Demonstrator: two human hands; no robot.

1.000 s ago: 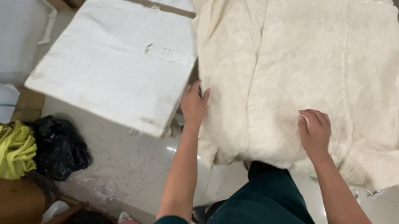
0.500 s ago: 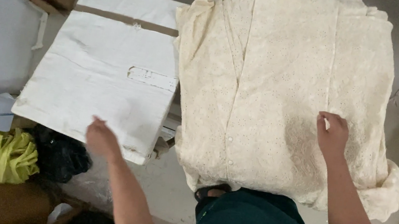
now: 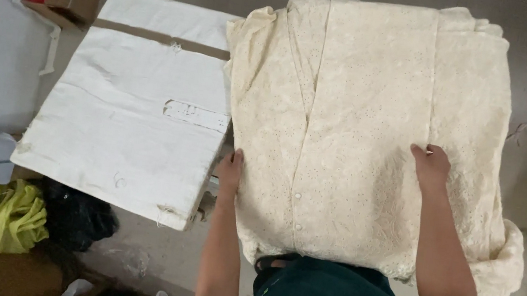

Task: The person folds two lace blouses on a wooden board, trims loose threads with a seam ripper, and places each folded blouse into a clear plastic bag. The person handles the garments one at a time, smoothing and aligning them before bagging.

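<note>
Both hands lie flat and open: left hand steadies the cream garment's edge, right hand presses its fold smooth.

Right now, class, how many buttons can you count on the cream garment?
2: one button low on the front placket of the cream garment, another button just below it. Others may be hidden.

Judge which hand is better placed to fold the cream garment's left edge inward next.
Probably the left hand. It sits right at the left edge of the cream garment, beside the white board, fingers on the fabric's border. The right hand lies flat on the garment's right half, away from that edge.
</note>
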